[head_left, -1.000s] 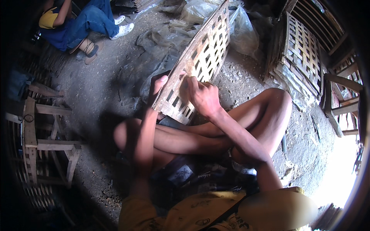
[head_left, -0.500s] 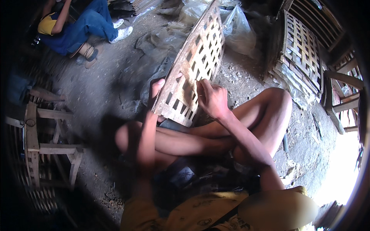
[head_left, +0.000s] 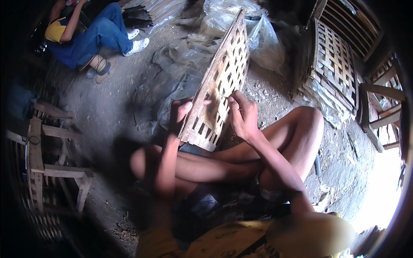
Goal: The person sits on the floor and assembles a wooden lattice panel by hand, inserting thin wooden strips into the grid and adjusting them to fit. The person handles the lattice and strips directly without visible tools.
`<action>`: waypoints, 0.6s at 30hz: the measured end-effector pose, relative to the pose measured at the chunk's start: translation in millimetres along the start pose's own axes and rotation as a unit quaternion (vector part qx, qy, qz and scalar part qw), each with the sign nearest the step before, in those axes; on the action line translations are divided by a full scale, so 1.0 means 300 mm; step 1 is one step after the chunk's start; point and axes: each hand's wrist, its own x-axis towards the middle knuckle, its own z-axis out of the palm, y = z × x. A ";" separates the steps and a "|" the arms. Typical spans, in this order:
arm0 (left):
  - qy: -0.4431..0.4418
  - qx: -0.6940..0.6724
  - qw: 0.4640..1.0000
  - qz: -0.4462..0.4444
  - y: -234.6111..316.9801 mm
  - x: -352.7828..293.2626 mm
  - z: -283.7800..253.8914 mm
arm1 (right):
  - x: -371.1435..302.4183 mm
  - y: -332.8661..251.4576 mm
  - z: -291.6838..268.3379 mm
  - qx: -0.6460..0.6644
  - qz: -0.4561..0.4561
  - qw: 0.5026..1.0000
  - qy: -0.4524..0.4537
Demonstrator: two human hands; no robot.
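A woven lattice panel of flat light strips stands tilted on edge before me, its lower end by my crossed legs. My left hand grips its left edge, thumb on the near side and a fingertip showing through a gap in the weave. At the panel's right side, my right hand is closed, thumb and forefinger pinched close against the lattice. Whatever sits in that pinch is too small to make out.
Stacked lattice panels lie at the right, beside a wooden frame. Crumpled clear plastic sheeting lies behind the panel. A wooden stand is at the left. Another person in blue trousers sits far left.
The panel has shifted slightly down and right in view, my left hand along with it. My right hand has moved a little to the right, still pinched near the lattice.
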 end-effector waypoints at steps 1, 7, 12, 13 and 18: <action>0.007 0.006 1.000 0.014 -0.006 0.001 0.002 | 0.003 -0.027 -0.003 0.017 0.004 1.000 0.010; 0.003 0.003 1.000 -0.026 -0.020 -0.016 0.013 | 0.048 -0.109 -0.031 0.024 -0.001 1.000 0.005; -0.022 0.050 0.998 0.011 -0.006 -0.012 0.048 | 0.110 -0.158 -0.104 -0.065 -0.185 0.979 -0.061; -0.025 0.049 0.998 0.017 0.007 -0.009 0.060 | 0.125 -0.155 -0.109 -0.110 -0.185 0.974 -0.071; -0.044 0.053 0.998 0.005 0.038 -0.009 0.076 | 0.217 -0.129 -0.157 -0.119 -0.233 0.957 -0.124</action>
